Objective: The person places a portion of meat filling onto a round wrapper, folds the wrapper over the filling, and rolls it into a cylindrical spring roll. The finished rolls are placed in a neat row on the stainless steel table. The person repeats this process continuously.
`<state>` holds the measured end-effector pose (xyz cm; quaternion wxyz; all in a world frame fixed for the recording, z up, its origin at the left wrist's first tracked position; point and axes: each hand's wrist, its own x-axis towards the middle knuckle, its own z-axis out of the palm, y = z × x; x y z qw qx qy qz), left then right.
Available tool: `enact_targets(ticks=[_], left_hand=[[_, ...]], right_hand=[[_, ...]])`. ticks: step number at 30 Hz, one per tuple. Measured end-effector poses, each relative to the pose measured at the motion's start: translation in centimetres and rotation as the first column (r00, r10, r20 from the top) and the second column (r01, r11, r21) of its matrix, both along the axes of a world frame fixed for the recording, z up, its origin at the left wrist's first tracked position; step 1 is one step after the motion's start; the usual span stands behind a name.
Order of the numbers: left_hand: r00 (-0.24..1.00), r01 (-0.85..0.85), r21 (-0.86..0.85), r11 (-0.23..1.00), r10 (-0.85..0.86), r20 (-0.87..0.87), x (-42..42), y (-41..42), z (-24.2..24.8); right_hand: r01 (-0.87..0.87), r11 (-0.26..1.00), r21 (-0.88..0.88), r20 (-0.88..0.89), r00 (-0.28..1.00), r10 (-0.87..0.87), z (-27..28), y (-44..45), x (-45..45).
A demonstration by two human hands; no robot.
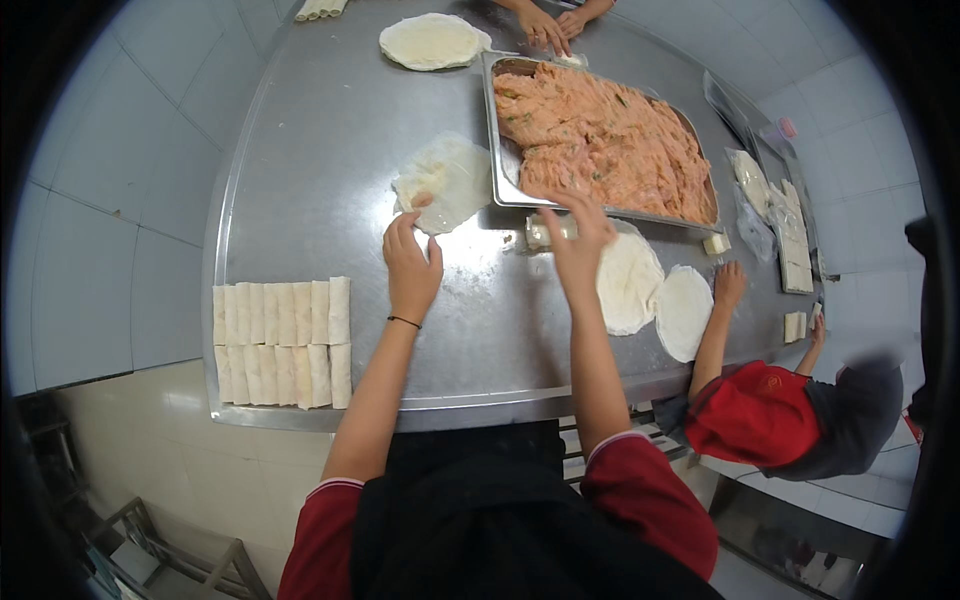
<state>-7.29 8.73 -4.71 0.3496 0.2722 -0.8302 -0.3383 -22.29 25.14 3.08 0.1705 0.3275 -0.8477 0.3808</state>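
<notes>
My left hand (411,264) is at the near edge of a thin, translucent round wrapper sheet (457,187), fingers apart; whether the fingertips touch it is unclear. A small brownish spot shows by the fingertips. My right hand (583,236), slightly blurred, hovers with thumb and fingers spread at the near side of a metal tray (493,150) of orange-pink minced filling (600,135). Beneath and left of its thumb lies a small pale block-like piece (538,232), partly hidden. Round pale wrapper stacks (628,281) (684,313) lie right of my right hand.
Two rows of pale rolls (281,345) lie at the table's left. Another wrapper stack (429,41) is at the far side, near a person's hands (544,26). A red-capped co-worker (754,412) reaches in from the right, near a small pale block (717,243) and packaged wrappers (750,180).
</notes>
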Motion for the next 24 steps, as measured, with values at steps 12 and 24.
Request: enact_targets(ticks=[12, 24], left_hand=[[0.996, -0.005, -0.128, 0.992, 0.015, 0.083, 0.0, 0.4, 0.6], [0.982, 0.184, -0.118, 0.976, -0.188, -0.028, 0.0, 5.3, 2.5]], right_hand=[[0.141, 0.943, 0.301, 0.026, 0.987, -0.156, -5.4, 13.2, 2.4], [0.102, 0.99, 0.101, 0.123, 0.986, -0.114, -4.5, 12.6, 2.6]])
